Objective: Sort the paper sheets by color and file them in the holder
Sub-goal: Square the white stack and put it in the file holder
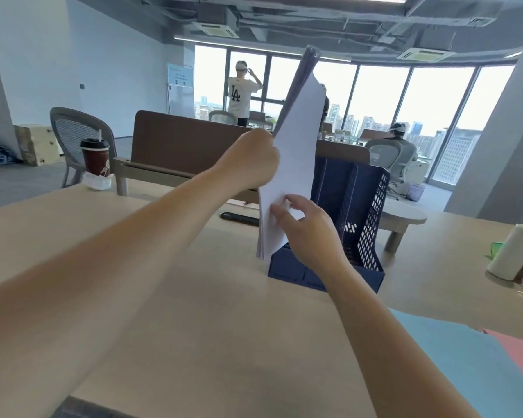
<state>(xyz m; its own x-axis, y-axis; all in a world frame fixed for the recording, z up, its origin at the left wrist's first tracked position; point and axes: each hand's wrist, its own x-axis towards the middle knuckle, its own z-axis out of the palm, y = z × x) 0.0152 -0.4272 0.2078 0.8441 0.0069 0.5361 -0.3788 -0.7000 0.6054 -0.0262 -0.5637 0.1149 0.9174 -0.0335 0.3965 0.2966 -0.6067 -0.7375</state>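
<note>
A thick stack of white paper sheets (296, 140) stands almost upright, its lower edge at the left end of the dark blue file holder (363, 224) on the wooden table (163, 297). My left hand (254, 161) grips the stack's left edge at mid height. My right hand (302, 221) touches the stack's lower face with bent fingers. Light blue sheets (465, 363) and pink sheets (520, 348) lie flat at the table's near right corner.
A lidded coffee cup (95, 158) stands at the table's far left. A black pen-like object (239, 218) lies behind the stack. A white roll (514, 251) sits on a tray at the right edge. A person stands at the windows; another sits.
</note>
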